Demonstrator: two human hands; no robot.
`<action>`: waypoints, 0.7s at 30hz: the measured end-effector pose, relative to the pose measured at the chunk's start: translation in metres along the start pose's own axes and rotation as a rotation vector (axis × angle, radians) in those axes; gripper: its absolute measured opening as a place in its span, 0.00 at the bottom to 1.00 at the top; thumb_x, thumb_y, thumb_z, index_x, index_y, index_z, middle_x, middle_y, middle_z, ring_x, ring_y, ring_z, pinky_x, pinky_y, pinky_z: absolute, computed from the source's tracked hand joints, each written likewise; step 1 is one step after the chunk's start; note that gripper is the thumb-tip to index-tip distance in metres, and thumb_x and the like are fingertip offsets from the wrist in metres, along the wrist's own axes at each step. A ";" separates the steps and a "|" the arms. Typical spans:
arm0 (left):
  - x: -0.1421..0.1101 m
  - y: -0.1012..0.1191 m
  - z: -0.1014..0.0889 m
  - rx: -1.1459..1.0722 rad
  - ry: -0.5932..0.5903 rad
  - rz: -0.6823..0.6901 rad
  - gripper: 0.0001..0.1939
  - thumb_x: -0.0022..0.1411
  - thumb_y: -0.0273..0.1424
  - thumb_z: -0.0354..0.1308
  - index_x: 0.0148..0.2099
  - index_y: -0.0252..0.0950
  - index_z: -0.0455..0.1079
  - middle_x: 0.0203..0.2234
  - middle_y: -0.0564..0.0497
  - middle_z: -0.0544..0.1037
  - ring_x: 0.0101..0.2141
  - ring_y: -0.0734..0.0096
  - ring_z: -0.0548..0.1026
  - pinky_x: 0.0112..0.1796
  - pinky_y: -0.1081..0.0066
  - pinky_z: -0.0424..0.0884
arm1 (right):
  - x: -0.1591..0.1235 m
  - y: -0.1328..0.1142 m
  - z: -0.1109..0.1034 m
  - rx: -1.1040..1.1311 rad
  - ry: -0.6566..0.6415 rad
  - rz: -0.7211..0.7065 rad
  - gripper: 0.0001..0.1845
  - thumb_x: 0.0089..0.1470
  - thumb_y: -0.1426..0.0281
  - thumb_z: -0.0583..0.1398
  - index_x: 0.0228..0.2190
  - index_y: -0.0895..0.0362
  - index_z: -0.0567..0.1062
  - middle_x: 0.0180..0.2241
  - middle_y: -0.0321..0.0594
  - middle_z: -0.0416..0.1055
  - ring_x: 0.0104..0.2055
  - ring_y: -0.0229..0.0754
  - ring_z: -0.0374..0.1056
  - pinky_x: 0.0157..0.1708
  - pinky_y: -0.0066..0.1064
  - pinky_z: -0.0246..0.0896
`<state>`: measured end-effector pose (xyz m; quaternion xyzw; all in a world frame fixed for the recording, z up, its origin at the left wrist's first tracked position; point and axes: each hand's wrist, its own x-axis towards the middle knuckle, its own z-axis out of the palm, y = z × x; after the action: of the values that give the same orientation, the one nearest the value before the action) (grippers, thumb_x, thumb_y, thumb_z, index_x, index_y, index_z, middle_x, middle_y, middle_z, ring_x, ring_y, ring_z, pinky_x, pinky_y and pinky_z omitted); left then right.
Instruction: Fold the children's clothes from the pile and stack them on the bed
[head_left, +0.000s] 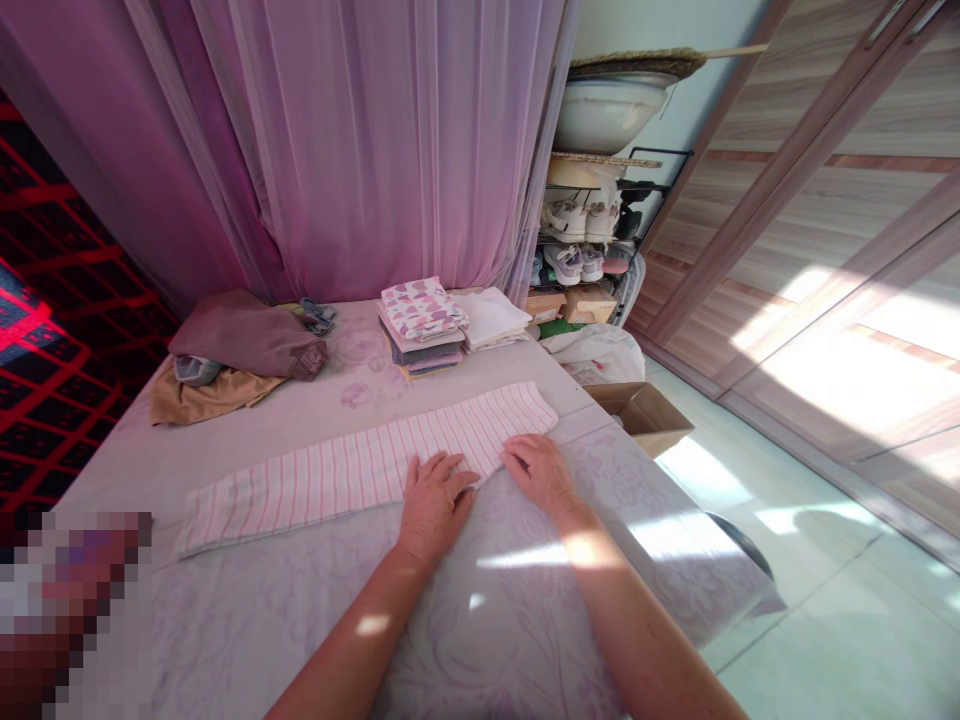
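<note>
**Left hand (pixel 436 505) and right hand (pixel 538 475) open on striped cloth (pixel 330 482)**

Neither hand is clenched or grasping; both lie flat and open, palms down. Left hand's fingers rest on the near edge of the cloth, right of its middle. Right hand's fingertips touch the same edge further right, with the rest of that hand on the cover beyond the cloth. The cloth is pink and white, folded into a long strip, lying flat and slanting across the pale patterned bed cover (pixel 247 640) just in front of the person. Its far end points toward the box side.

Beyond the strip: a stack of folded clothes (pixel 421 325) and beside it a folded white cloth (pixel 491 318). Further left, a brown cloth (pixel 247 335) lies on a tan cloth (pixel 202 400). A small grey bundle (pixel 318 316) sits near the curtain (pixel 360 150). Off the right edge of the bed are a cardboard box (pixel 637 415) and a white plastic bag (pixel 596 352), then a shoe rack (pixel 581 240) with sneakers. Lower left corner is pixelated, can't tell what's there.
</note>
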<state>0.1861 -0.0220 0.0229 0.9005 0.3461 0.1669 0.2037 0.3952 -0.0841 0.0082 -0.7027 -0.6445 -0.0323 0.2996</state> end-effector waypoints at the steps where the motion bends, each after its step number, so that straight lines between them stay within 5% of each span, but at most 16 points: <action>1: 0.000 0.000 0.000 0.001 -0.007 0.001 0.12 0.63 0.33 0.57 0.48 0.50 0.75 0.56 0.52 0.73 0.59 0.54 0.64 0.61 0.39 0.46 | 0.001 0.005 -0.001 -0.041 0.020 0.049 0.13 0.60 0.68 0.55 0.30 0.53 0.79 0.36 0.41 0.78 0.41 0.43 0.70 0.46 0.37 0.60; 9: 0.001 0.005 -0.002 0.029 -0.005 0.002 0.09 0.62 0.34 0.58 0.45 0.42 0.72 0.55 0.48 0.73 0.58 0.54 0.64 0.60 0.37 0.47 | 0.009 0.046 -0.013 -0.158 0.237 0.473 0.18 0.57 0.69 0.52 0.44 0.56 0.77 0.46 0.47 0.76 0.48 0.48 0.68 0.48 0.40 0.59; 13: 0.007 0.017 -0.001 0.104 0.030 0.031 0.09 0.62 0.32 0.57 0.45 0.40 0.71 0.52 0.46 0.73 0.55 0.55 0.67 0.60 0.38 0.49 | 0.019 0.059 -0.030 -0.163 0.075 0.688 0.16 0.58 0.63 0.54 0.41 0.53 0.79 0.44 0.45 0.77 0.46 0.49 0.69 0.45 0.38 0.60; 18: 0.026 0.032 0.002 0.154 -0.055 0.194 0.14 0.63 0.28 0.54 0.51 0.38 0.71 0.49 0.45 0.75 0.50 0.59 0.69 0.53 0.57 0.65 | 0.027 0.065 -0.045 -0.075 -0.062 0.734 0.13 0.55 0.61 0.58 0.37 0.52 0.80 0.39 0.41 0.78 0.41 0.46 0.71 0.39 0.33 0.60; 21: 0.040 0.034 0.007 0.161 -0.085 0.216 0.18 0.63 0.30 0.53 0.55 0.39 0.70 0.53 0.45 0.74 0.54 0.58 0.67 0.56 0.56 0.63 | 0.031 0.068 -0.045 -0.038 -0.067 0.716 0.14 0.54 0.59 0.60 0.38 0.52 0.79 0.38 0.40 0.79 0.40 0.45 0.71 0.37 0.32 0.60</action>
<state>0.2361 -0.0191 0.0391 0.9521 0.2507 0.1213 0.1264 0.4789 -0.0770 0.0327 -0.8900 -0.3663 0.0859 0.2575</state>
